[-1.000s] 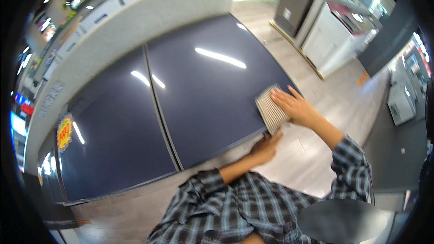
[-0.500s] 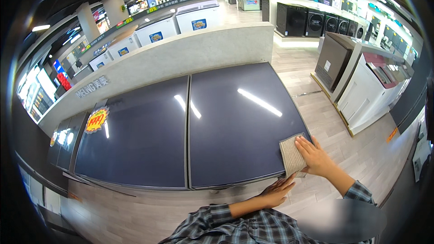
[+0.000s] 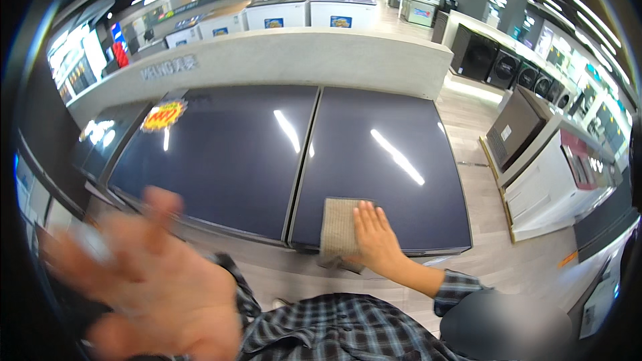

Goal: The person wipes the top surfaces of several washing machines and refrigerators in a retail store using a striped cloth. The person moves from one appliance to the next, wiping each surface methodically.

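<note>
My right hand (image 3: 380, 239) presses a beige ribbed cloth (image 3: 338, 226) onto the near edge of a glossy dark-blue top panel (image 3: 388, 140). Its fingers lie straight over the cloth's right side, and one corner of the cloth droops past the edge. The thumb is mostly hidden. Close to the camera at the lower left, my left hand (image 3: 167, 287) is raised and blurred by motion, fingers spread, holding nothing that shows. A second dark panel (image 3: 221, 160) lies to the left across a narrow gap, with a yellow and red price tag (image 3: 162, 115) at its far left corner.
Behind the panels runs a low pale grey wall (image 3: 267, 63), with white chest freezers (image 3: 342, 13) beyond it. Right of the panels, past a strip of wooden floor (image 3: 478, 180), stand a white appliance (image 3: 542, 190) and a brown one (image 3: 518, 127). Black washing machines (image 3: 503, 67) line up farther back.
My right hand and the cloth have slid left along the near edge, toward the gap. My left hand has lifted from beside the cloth to the lower left. The view has shifted.
</note>
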Demonstrator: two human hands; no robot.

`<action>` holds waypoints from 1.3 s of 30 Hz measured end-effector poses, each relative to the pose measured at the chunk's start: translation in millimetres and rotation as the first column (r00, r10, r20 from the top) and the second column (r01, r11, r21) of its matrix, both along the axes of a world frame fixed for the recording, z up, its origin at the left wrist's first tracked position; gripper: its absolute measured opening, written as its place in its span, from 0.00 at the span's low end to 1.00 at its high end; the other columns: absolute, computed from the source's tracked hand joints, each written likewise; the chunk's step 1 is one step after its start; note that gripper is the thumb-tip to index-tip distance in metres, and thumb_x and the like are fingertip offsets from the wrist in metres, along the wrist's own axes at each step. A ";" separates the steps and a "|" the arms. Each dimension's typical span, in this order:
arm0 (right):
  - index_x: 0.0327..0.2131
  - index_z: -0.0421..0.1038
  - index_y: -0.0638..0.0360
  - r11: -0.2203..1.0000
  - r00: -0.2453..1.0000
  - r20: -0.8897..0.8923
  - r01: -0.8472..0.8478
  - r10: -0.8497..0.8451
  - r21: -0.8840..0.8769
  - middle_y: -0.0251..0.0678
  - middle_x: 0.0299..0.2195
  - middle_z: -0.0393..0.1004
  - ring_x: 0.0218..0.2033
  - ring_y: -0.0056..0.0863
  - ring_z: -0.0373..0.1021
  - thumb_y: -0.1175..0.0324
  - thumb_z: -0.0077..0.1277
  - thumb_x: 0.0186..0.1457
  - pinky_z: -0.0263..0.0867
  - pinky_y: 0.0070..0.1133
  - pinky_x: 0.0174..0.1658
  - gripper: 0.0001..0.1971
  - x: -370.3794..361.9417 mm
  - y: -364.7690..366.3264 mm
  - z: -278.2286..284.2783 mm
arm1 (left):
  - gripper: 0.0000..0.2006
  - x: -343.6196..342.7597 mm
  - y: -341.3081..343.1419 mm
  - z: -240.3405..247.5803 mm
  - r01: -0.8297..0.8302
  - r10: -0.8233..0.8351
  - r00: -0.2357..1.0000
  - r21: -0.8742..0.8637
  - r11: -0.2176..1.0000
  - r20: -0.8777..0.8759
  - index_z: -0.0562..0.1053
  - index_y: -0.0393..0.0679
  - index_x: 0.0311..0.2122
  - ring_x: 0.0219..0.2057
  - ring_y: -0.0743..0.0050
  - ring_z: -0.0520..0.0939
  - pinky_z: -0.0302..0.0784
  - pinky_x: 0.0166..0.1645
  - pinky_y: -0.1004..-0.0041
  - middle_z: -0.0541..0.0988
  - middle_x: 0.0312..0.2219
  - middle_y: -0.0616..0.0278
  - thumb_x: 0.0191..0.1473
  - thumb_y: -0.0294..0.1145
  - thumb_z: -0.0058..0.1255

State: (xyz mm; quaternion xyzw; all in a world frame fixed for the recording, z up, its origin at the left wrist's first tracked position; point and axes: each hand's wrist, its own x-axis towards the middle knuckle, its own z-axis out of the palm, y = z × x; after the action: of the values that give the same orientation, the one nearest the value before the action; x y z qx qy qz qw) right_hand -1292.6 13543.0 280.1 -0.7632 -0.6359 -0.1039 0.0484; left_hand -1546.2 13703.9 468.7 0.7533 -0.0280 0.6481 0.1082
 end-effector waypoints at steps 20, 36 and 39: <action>0.60 0.48 0.76 0.986 0.993 -0.019 -0.115 0.118 0.117 0.62 0.61 0.50 0.65 0.53 0.46 0.36 0.60 0.36 0.42 0.43 0.65 0.59 -126.8 174.4 -39.5 | 0.22 -263.2 180.5 51.3 -0.917 0.895 0.321 0.134 0.375 -0.310 0.67 0.35 0.53 0.55 0.48 0.69 0.66 0.58 0.59 0.66 0.53 0.41 0.52 0.28 0.52; 0.57 0.56 0.77 0.958 0.964 -0.064 0.264 -0.258 0.110 0.58 0.60 0.56 0.63 0.44 0.53 0.43 0.31 0.63 0.50 0.36 0.62 0.39 -146.9 196.1 -43.4 | 0.33 -45.0 47.8 -219.7 -0.232 -0.132 0.777 -0.476 0.849 -0.615 0.55 0.33 0.61 0.64 0.39 0.53 0.47 0.64 0.45 0.52 0.62 0.36 0.59 0.47 0.44; 0.51 0.66 0.70 0.957 0.973 -0.069 0.228 -0.219 0.181 0.51 0.53 0.68 0.56 0.40 0.64 0.52 0.42 0.60 0.55 0.35 0.58 0.28 -144.1 187.1 -29.4 | 0.38 -33.9 53.7 -249.1 -0.328 -0.069 0.677 -0.384 0.863 -0.732 0.50 0.30 0.63 0.66 0.41 0.49 0.39 0.63 0.37 0.49 0.63 0.36 0.61 0.56 0.33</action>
State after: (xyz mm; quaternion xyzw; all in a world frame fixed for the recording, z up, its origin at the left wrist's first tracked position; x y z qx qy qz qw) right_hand -1436.8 13730.1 250.7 -0.8246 -0.5314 -0.1496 0.1235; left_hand -1580.0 13757.6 219.6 0.8943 0.2360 0.2884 0.2476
